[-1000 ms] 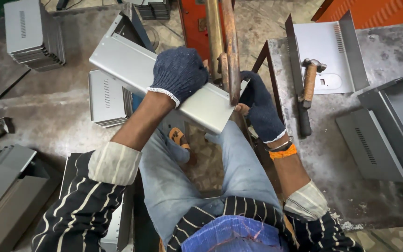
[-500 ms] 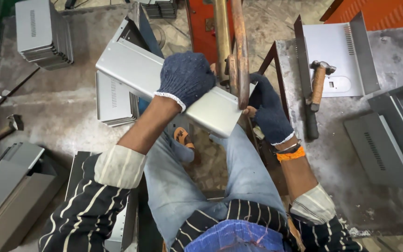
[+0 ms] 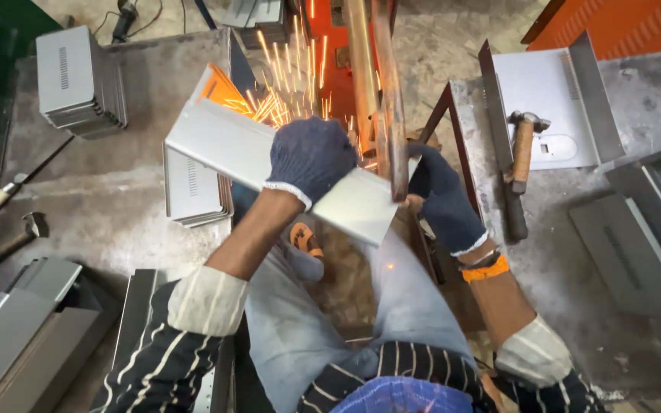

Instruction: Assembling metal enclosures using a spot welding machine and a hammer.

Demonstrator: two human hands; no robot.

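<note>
Diagonally, sheet-metal panel (image 3: 231, 149), upper-left to lower-right

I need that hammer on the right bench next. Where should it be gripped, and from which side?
Grip the hammer by its bare wooden handle, near the lower end, coming from above: it lies flat, head away from the person, beside the bent metal panel.

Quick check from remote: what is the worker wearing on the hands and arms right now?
Both hands wear dark blue knitted gloves with pale cuffs: the left hand and the right hand. The right wrist carries an orange band beside a dark strap. Dark sleeves with thin white stripes are rolled above the elbow, showing pale lining at the left and right turn-ups.
</note>
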